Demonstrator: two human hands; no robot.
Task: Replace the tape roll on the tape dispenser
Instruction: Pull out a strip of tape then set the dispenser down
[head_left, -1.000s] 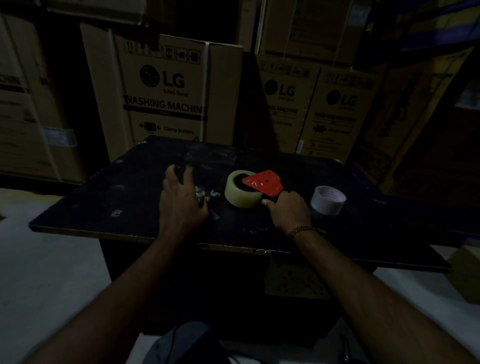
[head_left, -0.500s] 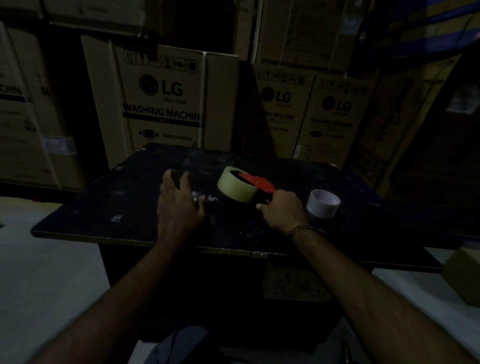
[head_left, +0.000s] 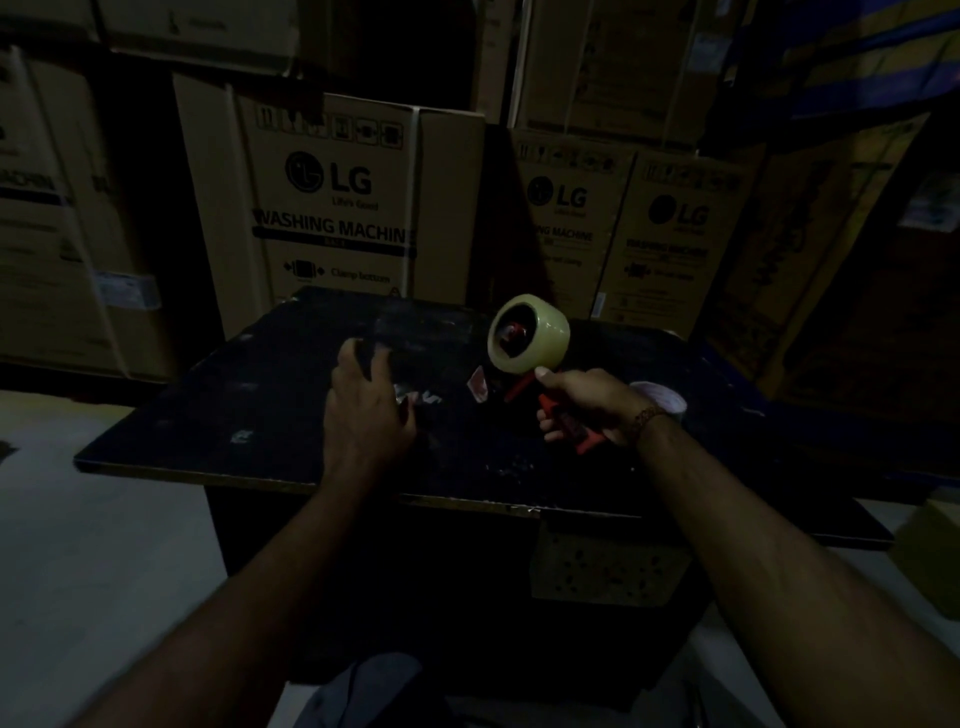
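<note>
My right hand (head_left: 587, 402) grips the red handle of the tape dispenser (head_left: 563, 421) and holds it upright above the dark table (head_left: 208, 415). A pale yellowish tape roll (head_left: 540, 338) sits on the dispenser's hub, its open side turned toward me. A loose end of tape (head_left: 478, 387) hangs below the roll. My left hand (head_left: 363, 410) rests flat on the table to the left, fingers spread, holding nothing. A second, white tape roll (head_left: 662, 400) lies on the table behind my right wrist, partly hidden.
Large cardboard washing-machine boxes (head_left: 332, 208) stand stacked behind the table. The table's front edge (head_left: 467, 501) runs just below my forearms. The room is dim. A small cardboard box (head_left: 930, 551) sits at the far right on the floor.
My right hand has lifted the dispenser with its roll off the table and turned it upright. The left hand has stayed put on the table.
</note>
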